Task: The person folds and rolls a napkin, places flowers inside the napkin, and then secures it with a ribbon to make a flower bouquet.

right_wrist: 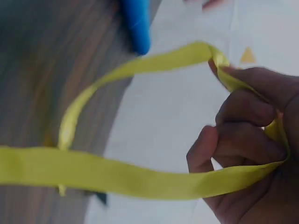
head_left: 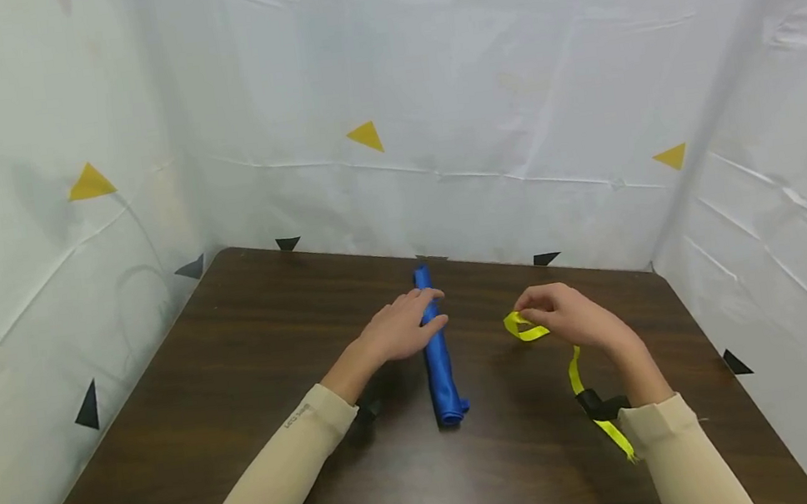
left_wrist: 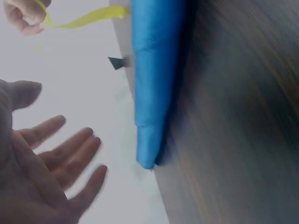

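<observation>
A blue rolled cloth (head_left: 441,373) lies lengthwise on the dark wooden table, its near end showing the coiled layers. Over its upper half hovers my left hand (head_left: 399,328), fingers spread; the left wrist view shows a gap between those fingers and the roll (left_wrist: 154,79). To the right, my right hand (head_left: 570,314) pinches a yellow ribbon (right_wrist: 140,177) above the table. One stretch of ribbon loops out from the fingertips, and another hangs past the wrist to a frayed end. In the right wrist view the ribbon runs across the palm and under curled fingers (right_wrist: 247,140).
The brown table (head_left: 251,363) has rounded far corners. White sheeting (head_left: 464,68) stands around its back and sides, marked with yellow and black triangles. A dark wrist strap (head_left: 599,404) sits on the right wrist, overlapping the ribbon in the head view.
</observation>
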A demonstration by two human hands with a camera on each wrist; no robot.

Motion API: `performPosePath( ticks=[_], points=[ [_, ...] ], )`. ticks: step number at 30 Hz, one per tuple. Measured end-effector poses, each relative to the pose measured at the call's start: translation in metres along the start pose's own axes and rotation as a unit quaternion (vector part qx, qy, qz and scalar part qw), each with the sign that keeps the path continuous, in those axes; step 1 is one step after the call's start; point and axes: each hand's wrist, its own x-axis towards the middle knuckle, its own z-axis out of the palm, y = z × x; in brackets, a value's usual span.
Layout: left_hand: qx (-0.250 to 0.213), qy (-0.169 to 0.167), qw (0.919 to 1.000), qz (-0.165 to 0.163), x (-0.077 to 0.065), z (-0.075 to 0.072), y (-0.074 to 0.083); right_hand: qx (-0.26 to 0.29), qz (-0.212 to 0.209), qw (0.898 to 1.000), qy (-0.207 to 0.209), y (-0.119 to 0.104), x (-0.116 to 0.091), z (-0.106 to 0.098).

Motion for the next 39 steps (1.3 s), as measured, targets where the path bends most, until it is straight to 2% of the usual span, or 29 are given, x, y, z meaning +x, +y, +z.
performPosePath(
  ticks=[1,3,5,7,10,14,20,25,29,33,39],
  points=[
    [-0.033,-0.008,0.9993,0.017,0.001,-0.001,0.001,0.003,-0.014,1.0,-0.011,-0.008,0.003,-0.001],
    [-0.107,-0.031,0.9925,0.051,0.003,-0.003,0.004,0.011,-0.038,0.999,-0.028,-0.025,0.01,-0.001],
    [-0.176,-0.058,0.9797,0.078,0.003,-0.006,0.008,0.026,-0.057,0.997,-0.04,-0.04,0.017,-0.002],
    [-0.234,-0.076,0.9651,0.09,0.003,-0.011,0.012,0.041,-0.073,0.995,-0.047,-0.053,0.023,-0.003],
    [-0.292,-0.08,0.9481,0.097,0.002,-0.02,0.014,0.055,-0.084,0.994,-0.048,-0.07,0.031,-0.004],
    [-0.327,-0.065,0.9378,0.097,0.001,-0.032,0.013,0.055,-0.078,0.995,-0.04,-0.084,0.039,-0.007],
    [-0.318,-0.033,0.9436,0.086,0.0,-0.045,0.009,0.065,-0.075,0.993,-0.056,-0.082,0.049,-0.009],
    [-0.255,-0.009,0.9639,0.076,-0.003,-0.05,0.003,0.082,-0.079,0.991,-0.077,-0.072,0.051,-0.005],
    [-0.188,0.005,0.9787,0.082,-0.006,-0.059,0.002,0.076,-0.061,0.994,-0.058,-0.067,0.052,-0.001],
    [-0.162,0.009,0.9837,0.078,-0.008,-0.073,0.0,0.06,-0.035,0.997,-0.034,-0.061,0.056,0.0],
    [-0.153,0.024,0.9875,0.029,-0.006,-0.093,-0.014,0.061,-0.021,0.998,-0.009,-0.048,0.069,0.0]
  ],
)
